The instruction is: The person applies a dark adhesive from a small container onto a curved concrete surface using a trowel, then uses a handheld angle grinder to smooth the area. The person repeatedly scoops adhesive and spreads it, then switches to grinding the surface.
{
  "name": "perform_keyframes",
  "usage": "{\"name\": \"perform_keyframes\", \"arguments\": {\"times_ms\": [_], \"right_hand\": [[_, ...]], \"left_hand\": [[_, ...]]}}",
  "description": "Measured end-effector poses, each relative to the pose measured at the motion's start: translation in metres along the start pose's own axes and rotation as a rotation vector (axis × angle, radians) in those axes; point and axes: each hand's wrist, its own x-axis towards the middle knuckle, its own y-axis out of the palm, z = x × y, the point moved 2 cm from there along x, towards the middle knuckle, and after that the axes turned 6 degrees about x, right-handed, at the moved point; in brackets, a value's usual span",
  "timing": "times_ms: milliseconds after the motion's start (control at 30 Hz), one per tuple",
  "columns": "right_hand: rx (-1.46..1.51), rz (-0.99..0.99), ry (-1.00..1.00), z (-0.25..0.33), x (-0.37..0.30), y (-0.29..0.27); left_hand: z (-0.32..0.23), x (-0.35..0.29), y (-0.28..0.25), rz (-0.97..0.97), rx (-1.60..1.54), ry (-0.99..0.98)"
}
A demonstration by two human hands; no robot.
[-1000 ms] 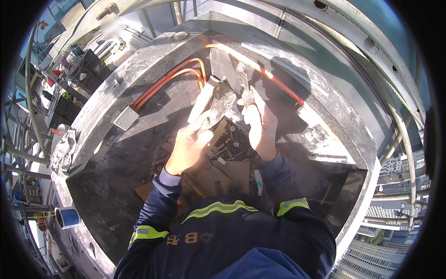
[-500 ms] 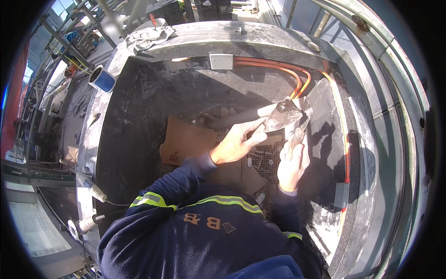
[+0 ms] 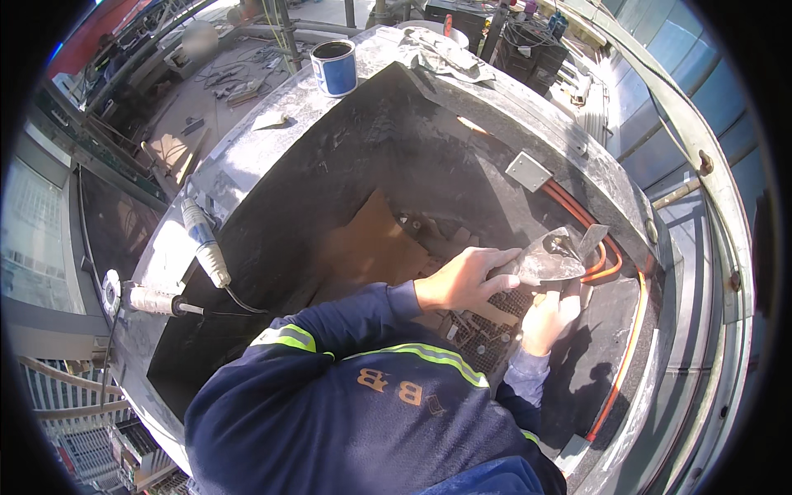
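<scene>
My left hand (image 3: 464,280) pinches the near end of a dusty grey trowel (image 3: 546,259) between thumb and fingers. Dark material sits on its broad, pointed blade. Close beside it, my right hand (image 3: 551,320) is closed round a second slim tool, whose grey blade tip (image 3: 593,239) sticks up past the trowel; its handle is hidden by my fingers. Both hands are held over the right part of a deep, dark-lined trough (image 3: 272,206). Bent orange conduits (image 3: 615,262) run along the trough wall just beyond the blades.
Brown cardboard (image 3: 375,243) and rubble lie on the trough floor. On its pale rim stand a blue tin (image 3: 334,70), a crumpled cloth (image 3: 437,54), a corded power tool (image 3: 205,239) and another white tool (image 3: 153,300). A grey box (image 3: 528,171) is fixed to the far wall.
My view has turned left, so the trough and tin appear shifted right. Both hands still hold their tools close together, now slightly further right and lower in view.
</scene>
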Motion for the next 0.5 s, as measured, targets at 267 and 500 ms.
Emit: {"name": "perform_keyframes", "arguments": {"times_ms": [267, 500], "right_hand": [[-0.556, 0.009, -0.298, -0.042, -0.015, 0.087], [-0.392, 0.266, -0.344, -0.046, 0.015, 0.182]], "left_hand": [[0.050, -0.014, -0.072, -0.327, -0.087, -0.050], [0.053, -0.040, -0.122, -0.278, -0.034, -0.249]]}}
